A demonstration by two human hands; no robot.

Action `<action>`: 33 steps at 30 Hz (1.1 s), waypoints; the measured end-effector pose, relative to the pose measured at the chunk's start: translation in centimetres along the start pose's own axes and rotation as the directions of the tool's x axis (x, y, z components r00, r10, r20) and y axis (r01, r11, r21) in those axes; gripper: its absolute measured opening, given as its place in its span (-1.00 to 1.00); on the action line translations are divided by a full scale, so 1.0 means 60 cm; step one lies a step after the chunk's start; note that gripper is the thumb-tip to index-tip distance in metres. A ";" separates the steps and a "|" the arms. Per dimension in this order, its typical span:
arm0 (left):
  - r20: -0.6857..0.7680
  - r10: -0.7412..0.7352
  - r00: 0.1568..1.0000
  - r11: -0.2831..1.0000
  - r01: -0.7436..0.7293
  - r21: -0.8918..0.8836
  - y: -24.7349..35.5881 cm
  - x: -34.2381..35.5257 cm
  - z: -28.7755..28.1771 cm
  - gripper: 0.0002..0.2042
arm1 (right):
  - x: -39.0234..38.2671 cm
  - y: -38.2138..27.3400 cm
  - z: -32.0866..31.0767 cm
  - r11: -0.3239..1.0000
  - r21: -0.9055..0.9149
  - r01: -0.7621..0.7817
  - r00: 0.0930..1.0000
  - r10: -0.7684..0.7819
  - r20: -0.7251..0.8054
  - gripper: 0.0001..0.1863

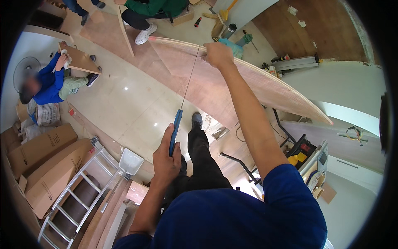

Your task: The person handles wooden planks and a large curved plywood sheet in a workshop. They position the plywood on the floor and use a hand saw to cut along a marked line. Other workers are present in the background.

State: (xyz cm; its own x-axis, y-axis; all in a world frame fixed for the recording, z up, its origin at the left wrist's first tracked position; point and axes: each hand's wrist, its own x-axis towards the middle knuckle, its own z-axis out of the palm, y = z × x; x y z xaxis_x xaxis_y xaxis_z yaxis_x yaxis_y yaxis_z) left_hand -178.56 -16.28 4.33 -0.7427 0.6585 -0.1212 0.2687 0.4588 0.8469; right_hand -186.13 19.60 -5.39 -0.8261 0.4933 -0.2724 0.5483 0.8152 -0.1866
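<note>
My left hand (166, 162) is closed round the blue handle of a handsaw (177, 128), low in front of my body. The saw's long, thin blade appears nearly edge-on, slanting up and away. Its far end reaches the upper edge of a large plywood panel (261, 89), just left of my right hand. That panel stands on its long edge and slants from upper middle to the right. With fingers wrapped over the top edge, my right hand (219, 54) grips the panel. I cannot tell whether the blade has cut into the wood.
At left, a person in blue (52, 85) holds a wooden board (84, 59); another person in green (155, 10) sits at the top. Cardboard boxes (43, 147), an aluminium ladder (78, 195) and a white dustpan (131, 162) lie lower left. A tool case (300, 151) stands at right.
</note>
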 end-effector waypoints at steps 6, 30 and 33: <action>-0.080 0.006 0.997 1.000 -0.008 -0.019 -0.121 0.252 0.186 -0.37 | 0.005 -0.002 -0.012 0.999 -0.032 0.019 0.999 -0.020 -0.034 -0.75; 0.001 -0.060 0.998 0.998 0.060 -0.019 -0.029 0.104 0.083 -0.35 | -0.004 -0.011 -0.010 0.999 -0.001 -0.035 0.999 0.035 0.015 -0.67; -0.039 0.021 0.999 1.000 -0.020 0.005 -0.020 0.011 0.029 -0.37 | -0.001 -0.002 -0.007 1.000 -0.007 -0.030 0.999 0.030 0.013 -0.72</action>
State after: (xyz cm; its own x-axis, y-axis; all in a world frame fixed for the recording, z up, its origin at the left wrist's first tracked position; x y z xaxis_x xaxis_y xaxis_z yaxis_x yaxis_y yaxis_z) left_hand -178.29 -15.36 2.30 -0.7606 0.6439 -0.0833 0.2866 0.4481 0.8468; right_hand -186.21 19.62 -4.94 -0.8074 0.5138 -0.2899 0.5721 0.8021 -0.1715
